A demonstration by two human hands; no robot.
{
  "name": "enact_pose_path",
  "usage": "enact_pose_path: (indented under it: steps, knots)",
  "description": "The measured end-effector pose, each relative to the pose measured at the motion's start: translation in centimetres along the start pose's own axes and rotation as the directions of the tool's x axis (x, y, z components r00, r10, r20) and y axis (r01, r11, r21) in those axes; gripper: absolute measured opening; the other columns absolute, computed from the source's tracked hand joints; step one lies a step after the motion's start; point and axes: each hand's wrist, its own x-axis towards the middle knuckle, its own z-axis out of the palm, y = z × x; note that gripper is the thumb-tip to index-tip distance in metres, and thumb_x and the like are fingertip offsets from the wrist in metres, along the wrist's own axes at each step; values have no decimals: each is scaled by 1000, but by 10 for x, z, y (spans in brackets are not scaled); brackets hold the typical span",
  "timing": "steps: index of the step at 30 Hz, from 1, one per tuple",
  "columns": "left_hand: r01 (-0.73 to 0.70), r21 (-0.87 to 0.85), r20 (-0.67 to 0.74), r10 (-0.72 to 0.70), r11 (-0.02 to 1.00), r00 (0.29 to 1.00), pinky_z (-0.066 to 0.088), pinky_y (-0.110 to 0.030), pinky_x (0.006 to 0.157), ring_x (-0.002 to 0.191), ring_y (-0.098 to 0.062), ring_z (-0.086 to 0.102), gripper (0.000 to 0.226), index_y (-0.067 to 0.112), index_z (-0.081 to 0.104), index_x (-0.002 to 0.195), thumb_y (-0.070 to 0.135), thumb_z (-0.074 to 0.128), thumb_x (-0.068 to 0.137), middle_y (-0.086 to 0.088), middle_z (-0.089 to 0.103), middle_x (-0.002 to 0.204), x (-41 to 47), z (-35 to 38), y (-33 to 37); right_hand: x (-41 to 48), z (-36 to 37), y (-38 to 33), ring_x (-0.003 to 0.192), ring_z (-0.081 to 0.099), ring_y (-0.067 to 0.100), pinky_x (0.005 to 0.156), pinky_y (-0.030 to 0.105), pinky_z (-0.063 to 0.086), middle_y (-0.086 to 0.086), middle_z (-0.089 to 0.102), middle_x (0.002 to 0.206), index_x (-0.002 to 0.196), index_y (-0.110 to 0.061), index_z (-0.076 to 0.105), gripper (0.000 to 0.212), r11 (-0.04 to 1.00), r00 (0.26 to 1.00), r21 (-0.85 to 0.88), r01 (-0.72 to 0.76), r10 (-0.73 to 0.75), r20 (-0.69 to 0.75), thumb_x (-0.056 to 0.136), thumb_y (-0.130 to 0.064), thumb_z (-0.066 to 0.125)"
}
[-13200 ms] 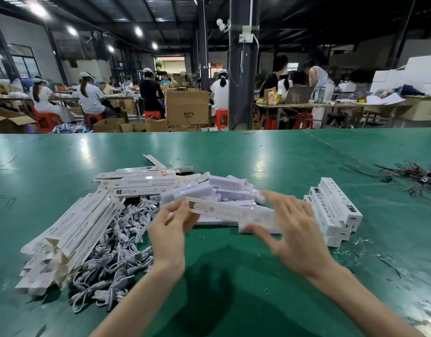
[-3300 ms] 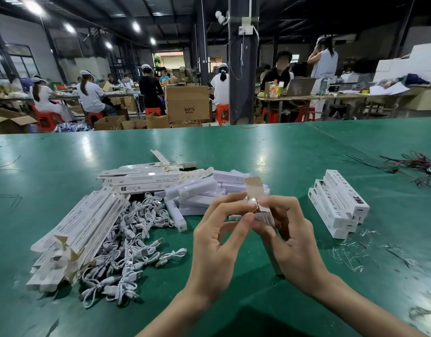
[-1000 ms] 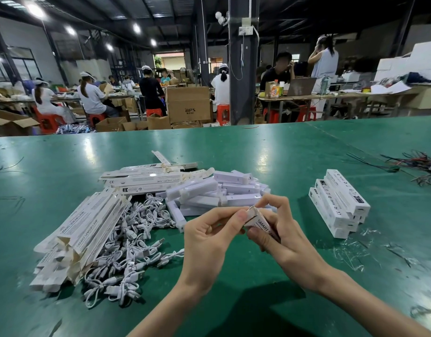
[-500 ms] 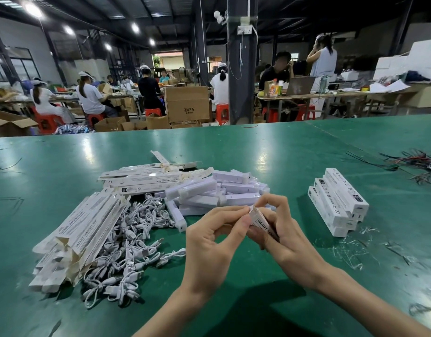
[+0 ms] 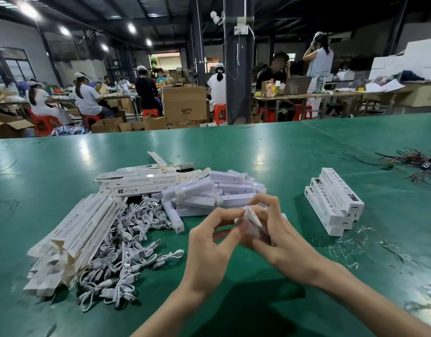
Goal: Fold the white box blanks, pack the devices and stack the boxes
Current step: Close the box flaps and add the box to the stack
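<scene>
— While the end flap [image 5: 246,213] is not yet tucked, what is the item in hand?
— Item: one white box [image 5: 254,224], held above the surface [image 5: 233,147], end toward me. Right grip [image 5: 280,237]: clamped round its body. Left grip [image 5: 209,242]: pinching the flap. Step: closing. Next, I judge: press flap home, carry box to the finished stack [image 5: 336,200].
— Change?
— Thirteen seconds ago it lay crosswise between both grips; stack unchanged.

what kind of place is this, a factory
Most likely a packing workshop on a factory floor: a long green table holds piles of flat box blanks, white devices and cables, closed boxes sit stacked, and workers sit among cardboard cartons behind.
</scene>
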Motion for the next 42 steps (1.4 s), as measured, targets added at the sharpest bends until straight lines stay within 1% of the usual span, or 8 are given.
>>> enact_pose_path:
  steps: [5, 9, 13, 16, 22, 26, 31, 42]
  knots:
    - [140, -203, -239, -188, 969, 953, 57, -26, 77, 81, -14, 68, 10, 22, 77, 82, 20, 70, 76, -4, 75, 86, 15, -15, -7, -2, -1, 9, 82, 50, 6, 80, 18, 44, -14, 44, 110, 114, -55, 17, 55, 979, 968, -128, -157, 179, 178, 88, -33, 60]
    - [231, -361, -313, -351, 903, 883, 58, -24, 80, 84, -14, 71, 12, 16, 75, 88, 10, 66, 82, -5, 76, 90, 26, -28, -14, 3, -11, 11, 71, 49, 3, 67, 18, 41, -13, 55, 85, 114, -47, 36, 29, 973, 963, -111, -201, 218, 160, 97, -33, 54]
    - [330, -274, -282, -403, 903, 870, 56, -24, 83, 94, -13, 68, 19, 20, 67, 107, 10, 57, 95, 2, 72, 100, 22, -24, -21, 13, -33, 18, 58, 50, 0, 50, 12, 38, -12, 54, 78, 115, -34, 50, 22, 951, 949, -201, -234, 179, -258, 98, -21, 53]
    - [315, -201, -304, -364, 928, 880, 57, -24, 81, 96, -10, 65, 20, 22, 64, 109, 10, 52, 98, 1, 66, 105, 21, -22, -20, 18, -74, 36, 64, 49, 23, 54, 31, 44, 9, 47, 87, 126, -22, 54, 30, 751, 848, -513, -417, 119, -516, 98, -12, 45]
    - [149, 262, -287, -70, 954, 955, 47, -18, 82, 90, 4, 57, 27, 29, 62, 101, 4, 55, 94, 8, 60, 105, 19, -24, -15, 5, -107, 77, 93, 45, 31, 80, 42, 36, 17, 59, 94, 120, -25, 67, 33, 252, 766, -724, -642, 249, -593, 91, -20, 52]
    - [-52, 714, -48, 123, 698, 991, 39, -17, 93, 101, -10, 52, 20, 15, 67, 99, 0, 62, 87, 4, 58, 105, 16, -30, -23, 6, -101, 84, 98, 40, 24, 79, 38, 30, 4, 55, 104, 114, -38, 68, 33, 59, 787, -809, -585, 283, -548, 91, -30, 46]
    - [-59, 864, 42, 45, 500, 998, 39, -29, 97, 104, -20, 51, 14, 11, 69, 99, 10, 61, 88, -1, 60, 105, 15, -34, -29, 4, -97, 91, 99, 33, 18, 85, 40, 29, -2, 45, 110, 105, -46, 67, 33, 14, 785, -829, -558, 330, -523, 92, -32, 40]
    - [422, 906, -405, -221, 34, 887, 36, -40, 101, 119, -28, 42, 30, 15, 57, 121, 25, 50, 94, -13, 54, 125, 75, -121, -13, -3, -99, 95, 124, 45, 22, 106, 49, 27, 1, 55, 132, 136, -30, 50, 44, 128, 727, -753, -646, 406, -554, 95, -42, 39]
